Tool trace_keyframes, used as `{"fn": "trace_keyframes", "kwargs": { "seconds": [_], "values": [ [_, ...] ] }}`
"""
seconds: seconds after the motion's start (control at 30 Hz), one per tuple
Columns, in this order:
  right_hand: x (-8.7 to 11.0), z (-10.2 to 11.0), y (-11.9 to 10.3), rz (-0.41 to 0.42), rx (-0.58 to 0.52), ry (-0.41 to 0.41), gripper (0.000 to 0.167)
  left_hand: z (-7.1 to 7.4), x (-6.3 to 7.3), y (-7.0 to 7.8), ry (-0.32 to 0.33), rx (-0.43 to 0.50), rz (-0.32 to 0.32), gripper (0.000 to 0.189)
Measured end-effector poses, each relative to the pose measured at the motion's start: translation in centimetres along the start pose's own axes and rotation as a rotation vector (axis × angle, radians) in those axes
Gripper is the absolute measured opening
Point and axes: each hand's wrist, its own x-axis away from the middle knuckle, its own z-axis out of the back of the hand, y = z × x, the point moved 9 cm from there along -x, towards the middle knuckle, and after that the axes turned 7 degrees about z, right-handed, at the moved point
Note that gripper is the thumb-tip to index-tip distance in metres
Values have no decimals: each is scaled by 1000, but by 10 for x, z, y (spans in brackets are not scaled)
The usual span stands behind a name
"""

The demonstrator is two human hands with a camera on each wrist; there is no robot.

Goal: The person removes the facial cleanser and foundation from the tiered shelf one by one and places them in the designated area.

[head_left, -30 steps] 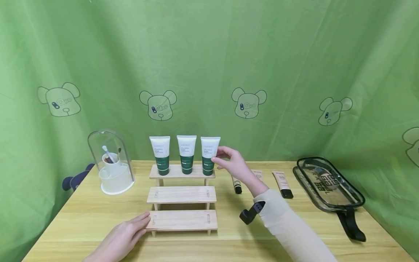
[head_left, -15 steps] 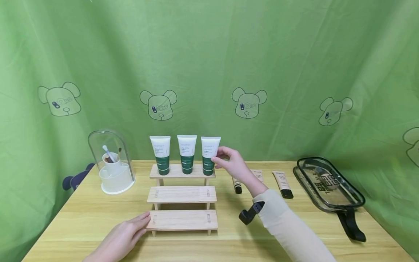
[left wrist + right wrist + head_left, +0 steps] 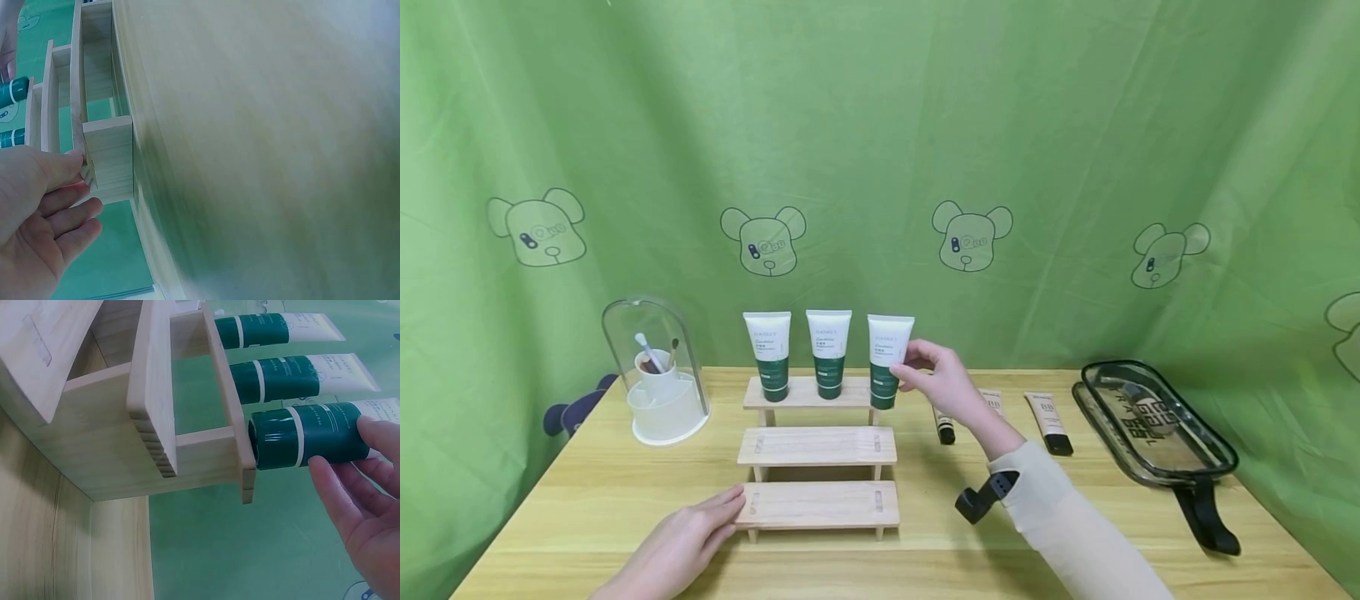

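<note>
A three-tier wooden display stand stands on the table. Two white-and-green squeeze tubes, the left one and the middle one, are upright on its top tier. My right hand pinches a matching squeeze tube between thumb and fingers at the top tier's right end. In the right wrist view, this held tube has its green cap close to the board's edge; whether they touch I cannot tell. With thumb and index finger, my left hand pinches the left end of the stand's lowest tier.
At the left stands a white brush holder with a clear cover and brushes. Right of the stand lie a small dark-capped tube, a partly hidden beige tube and another beige tube. A clear black-trimmed pouch lies far right.
The right hand has shifted the held tube slightly right and toward me, out of its place at the top tier's right end. My left hand and the stand have not moved.
</note>
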Motion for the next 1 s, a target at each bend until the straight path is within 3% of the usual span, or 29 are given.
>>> {"fn": "trace_keyframes", "kwargs": {
  "seconds": [0.23,0.47,0.8,1.0],
  "values": [
    [17,9,-4,-39,21,-19,25,2,1,0,8,2,7,33],
    [44,13,9,-96,13,-65,30,1,1,0,3,6,10,33],
    [91,16,46,-200,-64,-129,30,1,0,1,-4,7,20,33],
    [121,14,78,-342,-125,-175,31,1,0,1,-12,10,28,33]
  ]
}}
